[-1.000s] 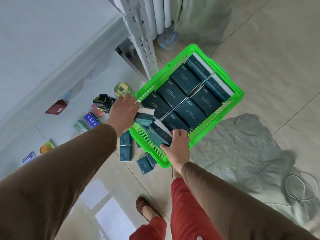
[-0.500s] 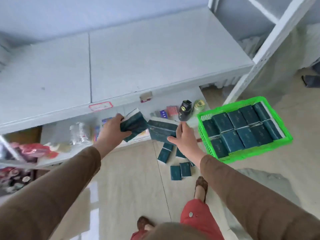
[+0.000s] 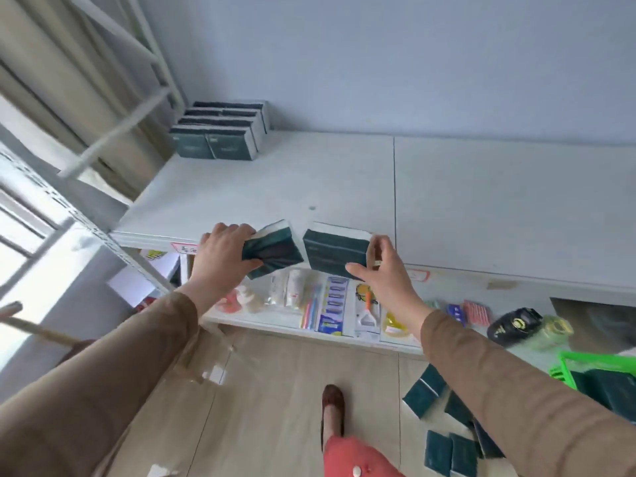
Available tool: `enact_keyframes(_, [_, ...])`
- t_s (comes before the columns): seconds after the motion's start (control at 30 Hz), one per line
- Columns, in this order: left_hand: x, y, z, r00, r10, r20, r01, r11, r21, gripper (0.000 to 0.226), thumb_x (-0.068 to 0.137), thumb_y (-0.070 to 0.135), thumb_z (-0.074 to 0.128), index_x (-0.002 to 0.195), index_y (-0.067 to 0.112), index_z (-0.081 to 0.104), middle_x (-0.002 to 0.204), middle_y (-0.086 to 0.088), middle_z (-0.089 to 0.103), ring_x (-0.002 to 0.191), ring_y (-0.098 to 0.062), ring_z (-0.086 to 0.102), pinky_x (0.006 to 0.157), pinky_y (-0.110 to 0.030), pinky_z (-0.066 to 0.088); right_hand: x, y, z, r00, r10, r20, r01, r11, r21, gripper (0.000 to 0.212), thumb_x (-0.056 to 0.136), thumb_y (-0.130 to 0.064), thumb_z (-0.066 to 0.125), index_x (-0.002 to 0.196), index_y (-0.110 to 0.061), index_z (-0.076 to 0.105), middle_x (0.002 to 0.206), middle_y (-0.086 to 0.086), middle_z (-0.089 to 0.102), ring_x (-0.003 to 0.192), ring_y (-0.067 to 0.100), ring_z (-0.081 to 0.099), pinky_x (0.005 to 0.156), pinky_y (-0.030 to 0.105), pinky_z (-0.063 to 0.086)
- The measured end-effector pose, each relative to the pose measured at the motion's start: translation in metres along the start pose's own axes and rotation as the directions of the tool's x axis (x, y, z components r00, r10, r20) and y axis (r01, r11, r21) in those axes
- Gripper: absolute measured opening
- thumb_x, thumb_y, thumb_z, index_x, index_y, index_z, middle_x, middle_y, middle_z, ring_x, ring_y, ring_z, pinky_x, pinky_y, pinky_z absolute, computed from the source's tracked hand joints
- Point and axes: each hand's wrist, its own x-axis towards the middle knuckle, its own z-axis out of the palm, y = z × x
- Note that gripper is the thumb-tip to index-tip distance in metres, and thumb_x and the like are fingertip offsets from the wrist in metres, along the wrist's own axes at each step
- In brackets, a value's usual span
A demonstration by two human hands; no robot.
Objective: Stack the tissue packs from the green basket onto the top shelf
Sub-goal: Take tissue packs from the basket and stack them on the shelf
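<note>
Left hand (image 3: 223, 256): grips one dark teal, soft rectangular tissue pack (image 3: 272, 251) above the front edge of the top shelf (image 3: 344, 187)
Right hand (image 3: 382, 266): holds a second pack (image 3: 334, 251), box-shaped, just beside the first
Stack (image 3: 220, 132): same packs at the shelf's back left corner; count is unclear
Green basket (image 3: 568, 364): plastic, cut off below the shelf's right end
Floor packs (image 3: 447, 442): partly hidden by the right sleeve

— What's the person wearing?
— Long brown sleeves (image 3: 130, 366) down to both wrists, reddish trousers (image 3: 358, 457) (a small pale button shows on them).
— Footwear?
— One dark brownish-red shoe (image 3: 333, 406), low-cut.
</note>
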Motion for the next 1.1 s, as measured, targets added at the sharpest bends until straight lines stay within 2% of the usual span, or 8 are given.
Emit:
enact_keyframes(0.07, [0.031,-0.032,-0.001,1.0,-0.022,-0.019,0.022,1.0,0.007,0.048,0.077,0.037,0.077,0.118,0.026,0.056,0.107,0.004,0.063,0.106,-0.023,0.049,0.087,-0.042,0.041,0.037,-0.012,0.026,1.0,-0.021,0.008,0.021,1.0,-0.02,0.042,0.08,-0.029,0.08,0.107,-0.022,0.049,0.104,0.011,0.061,0.093,0.028,0.062,0.082,0.039,0.053])
enact_keyframes(0.2, [0.096,-0.093,-0.004,0.997,-0.073,-0.019,0.073,0.997,0.021,0.047,0.078,0.035,0.077,0.119,0.025,0.057,0.108,0.002,0.062,0.106,-0.025,0.05,0.087,-0.044,0.042,0.121,-0.034,0.076,0.998,-0.045,0.049,0.048,0.998,-0.046,0.042,0.08,-0.029,0.081,0.106,-0.02,0.05,0.105,0.011,0.064,0.093,0.03,0.063,0.08,0.041,0.054])
enact_keyframes(0.37, [0.166,-0.166,-0.007,0.99,-0.139,0.001,0.139,0.99,0.002,0.049,0.075,0.027,0.081,0.118,0.02,0.06,0.105,-0.006,0.057,0.101,-0.031,0.051,0.081,-0.043,0.046,0.214,-0.064,0.134,0.995,-0.086,0.045,0.089,0.994,-0.062,0.041,0.074,-0.029,0.083,0.099,-0.018,0.053,0.102,-0.001,0.057,0.09,0.014,0.062,0.068,0.016,0.046])
enact_keyframes(0.6, [0.249,-0.257,0.003,0.993,-0.117,0.027,0.117,0.993,0.005,0.045,0.077,0.025,0.079,0.117,0.026,0.057,0.103,-0.001,0.057,0.101,-0.026,0.05,0.074,-0.039,0.047,0.303,-0.092,0.222,0.996,-0.078,0.05,0.084,0.988,-0.127,0.041,0.077,-0.031,0.08,0.099,-0.013,0.051,0.101,0.006,0.063,0.091,0.022,0.06,0.081,0.039,0.05])
enact_keyframes(0.73, [0.29,-0.29,0.009,0.997,-0.05,0.051,0.048,0.998,0.043,0.049,0.079,0.02,0.078,0.125,0.022,0.061,0.115,-0.003,0.059,0.105,-0.027,0.049,0.081,-0.041,0.048,0.333,-0.097,0.261,0.999,-0.044,0.013,0.046,0.987,-0.157,0.039,0.08,-0.03,0.079,0.099,-0.012,0.05,0.099,0.011,0.062,0.09,0.025,0.059,0.08,0.04,0.05])
enact_keyframes(0.9, [0.317,-0.302,0.014,1.0,0.012,0.019,-0.014,0.997,0.075,0.052,0.08,0.017,0.077,0.127,0.02,0.057,0.122,-0.005,0.048,0.11,-0.027,0.039,0.086,-0.045,0.053,0.354,-0.098,0.288,0.996,-0.027,-0.082,0.012,0.985,-0.175,0.045,0.08,-0.025,0.081,0.105,-0.024,0.044,0.097,0.005,0.062,0.087,0.02,0.063,0.065,0.02,0.046])
enact_keyframes(1.0, [0.324,-0.303,0.02,1.0,0.005,0.009,-0.006,0.998,0.069,0.065,0.077,0.02,0.081,0.131,0.019,0.046,0.124,-0.005,0.05,0.111,-0.028,0.042,0.091,-0.045,0.053,0.358,-0.096,0.3,0.988,-0.016,-0.153,-0.012,0.984,-0.178,0.047,0.079,-0.023,0.082,0.106,-0.023,0.043,0.102,0.001,0.059,0.092,0.021,0.062,0.076,0.031,0.054])
enact_keyframes(1.1, [0.329,-0.305,0.024,1.0,0.0,-0.025,0.001,0.999,0.042,0.062,0.075,0.018,0.082,0.122,0.019,0.042,0.123,-0.006,0.052,0.11,-0.028,0.044,0.091,-0.046,0.053,0.356,-0.095,0.309,0.977,-0.015,-0.214,-0.023,0.985,-0.172,0.048,0.078,-0.022,0.082,0.108,-0.019,0.045,0.11,-0.001,0.054,0.099,0.02,0.058,0.085,0.038,0.054])
